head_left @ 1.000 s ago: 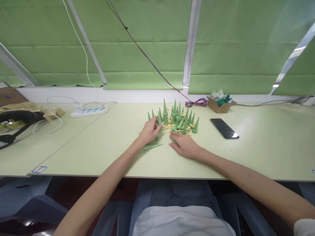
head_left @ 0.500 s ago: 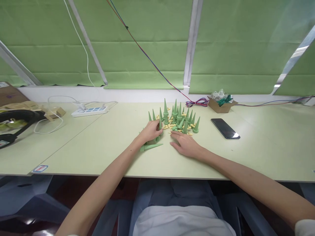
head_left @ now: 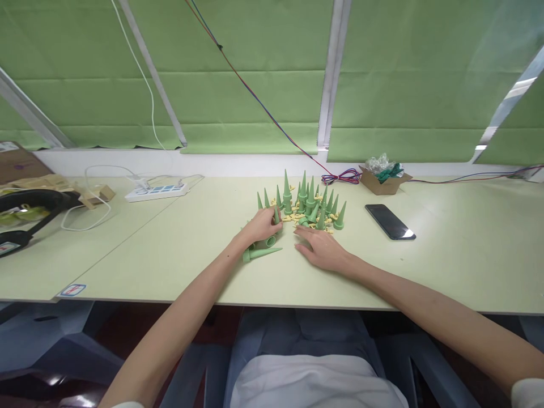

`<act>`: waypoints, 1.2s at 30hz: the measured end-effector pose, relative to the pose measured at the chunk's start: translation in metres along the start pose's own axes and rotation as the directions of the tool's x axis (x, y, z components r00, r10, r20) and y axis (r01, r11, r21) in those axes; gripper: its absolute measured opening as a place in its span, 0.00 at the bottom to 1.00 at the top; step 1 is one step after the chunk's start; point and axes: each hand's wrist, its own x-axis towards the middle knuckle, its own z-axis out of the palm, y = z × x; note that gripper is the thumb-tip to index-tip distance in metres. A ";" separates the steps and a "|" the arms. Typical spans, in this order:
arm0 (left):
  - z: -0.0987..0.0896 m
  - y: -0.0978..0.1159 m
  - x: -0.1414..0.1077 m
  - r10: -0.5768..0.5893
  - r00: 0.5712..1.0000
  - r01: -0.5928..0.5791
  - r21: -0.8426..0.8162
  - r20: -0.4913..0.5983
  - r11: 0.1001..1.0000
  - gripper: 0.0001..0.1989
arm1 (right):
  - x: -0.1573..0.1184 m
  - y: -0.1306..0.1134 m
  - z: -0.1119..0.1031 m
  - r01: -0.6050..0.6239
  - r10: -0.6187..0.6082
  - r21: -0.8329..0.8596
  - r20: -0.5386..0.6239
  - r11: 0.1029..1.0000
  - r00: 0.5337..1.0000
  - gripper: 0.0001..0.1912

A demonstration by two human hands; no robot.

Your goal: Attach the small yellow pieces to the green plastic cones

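Note:
My left hand (head_left: 260, 225) is closed at the left of a cluster of green plastic spikes, its fingers around one upright green spike (head_left: 276, 215). Under and beside that hand lie several more green pieces, including a spike on its side (head_left: 266, 253) and a hollow one with its round opening showing (head_left: 271, 242). My right hand (head_left: 323, 248) rests palm down on the table, fingers stretched toward the cluster, holding nothing I can see. Its fingertips are near small yellow plastic pieces (head_left: 293, 217) and a tilted green spike (head_left: 314, 213). Stacked spikes (head_left: 288, 195) stand upright behind.
A black phone (head_left: 390, 221) and a small cardboard box (head_left: 385, 184) with crumpled plastic are at the right. A white power strip (head_left: 157, 192) and a black headset-like object (head_left: 38, 198) are at the left. The table's front edge (head_left: 306, 307) runs near my lap.
Both hands stay almost in place. The hollow green piece by my left hand has shifted slightly; the whole view has moved a little.

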 end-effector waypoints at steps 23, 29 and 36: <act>-0.003 0.005 -0.002 0.150 0.986 -0.144 -0.078 0.070 0.986 0.08 | 0.001 0.000 0.000 0.001 0.001 0.046 -0.050 0.999 0.999 0.19; -0.001 0.009 -0.004 0.218 0.968 -0.214 -0.047 0.123 0.976 0.10 | 0.002 0.003 0.002 0.014 -0.009 0.068 -0.071 0.998 0.997 0.18; -0.003 0.024 -0.009 0.280 0.947 -0.278 -0.036 0.157 0.960 0.10 | 0.002 0.005 0.001 0.053 -0.045 0.109 -0.082 0.993 0.996 0.14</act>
